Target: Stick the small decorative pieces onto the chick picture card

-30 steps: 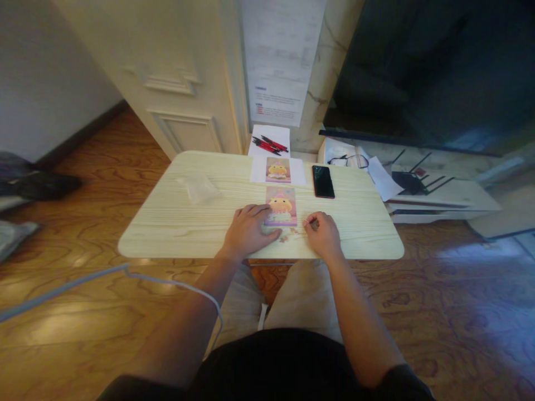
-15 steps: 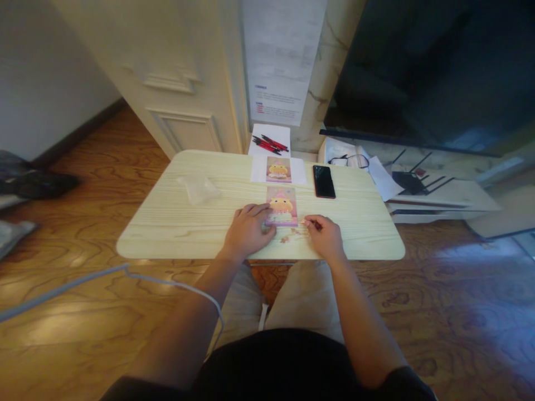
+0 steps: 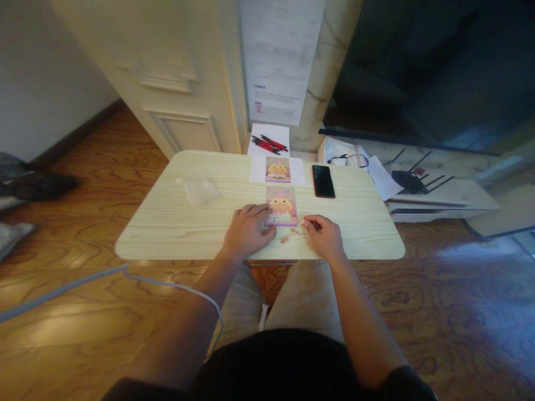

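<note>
While our left hand (image 3: 247,229) rests flat, fingers spread, on the desk (image 3: 175,223), its fingertips touch the pink picture card's (image 3: 281,205) near left corner. Our right hand (image 3: 324,236), just right of the card, pinches something small; we cannot tell what. Small pieces (image 3: 287,239) lie between both hands.
</note>
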Action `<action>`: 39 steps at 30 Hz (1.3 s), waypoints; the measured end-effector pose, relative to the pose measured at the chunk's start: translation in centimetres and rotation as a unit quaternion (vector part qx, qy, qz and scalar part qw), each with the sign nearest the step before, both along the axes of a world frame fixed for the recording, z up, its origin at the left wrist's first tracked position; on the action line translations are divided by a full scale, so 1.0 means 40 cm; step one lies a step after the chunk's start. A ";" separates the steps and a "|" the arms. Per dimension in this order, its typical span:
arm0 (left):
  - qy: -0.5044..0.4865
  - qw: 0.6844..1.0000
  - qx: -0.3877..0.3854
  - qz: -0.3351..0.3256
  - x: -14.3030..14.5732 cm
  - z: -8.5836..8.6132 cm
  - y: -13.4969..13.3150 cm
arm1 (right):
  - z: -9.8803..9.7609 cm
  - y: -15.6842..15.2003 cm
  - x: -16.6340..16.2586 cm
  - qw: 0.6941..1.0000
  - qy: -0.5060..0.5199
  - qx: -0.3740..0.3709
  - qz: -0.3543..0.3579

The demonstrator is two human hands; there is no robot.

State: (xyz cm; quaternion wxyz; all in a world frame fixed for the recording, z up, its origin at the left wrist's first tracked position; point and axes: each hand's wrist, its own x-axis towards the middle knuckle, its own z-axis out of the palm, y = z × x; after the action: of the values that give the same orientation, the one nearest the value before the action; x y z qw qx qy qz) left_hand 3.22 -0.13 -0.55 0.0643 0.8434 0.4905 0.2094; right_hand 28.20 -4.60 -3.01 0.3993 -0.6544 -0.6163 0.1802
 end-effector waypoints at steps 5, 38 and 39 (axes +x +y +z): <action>0.002 1.000 0.009 -0.004 -0.001 -0.002 0.001 | -0.002 -0.005 -0.002 0.997 0.073 0.012 -0.016; -0.005 0.999 -0.034 -0.006 -0.008 0.008 0.000 | 0.056 0.100 -0.143 0.995 -0.077 -0.015 0.055; -0.006 0.999 -0.036 -0.005 -0.008 0.008 0.000 | 0.054 0.102 -0.144 0.995 -0.084 -0.012 0.049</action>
State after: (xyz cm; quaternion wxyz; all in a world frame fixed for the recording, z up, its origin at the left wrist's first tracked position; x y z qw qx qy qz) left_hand 2.89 -0.12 -0.21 0.0984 0.8417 0.4933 0.1961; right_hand 22.44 -0.53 -0.86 0.3292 -0.6410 -0.6766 0.1514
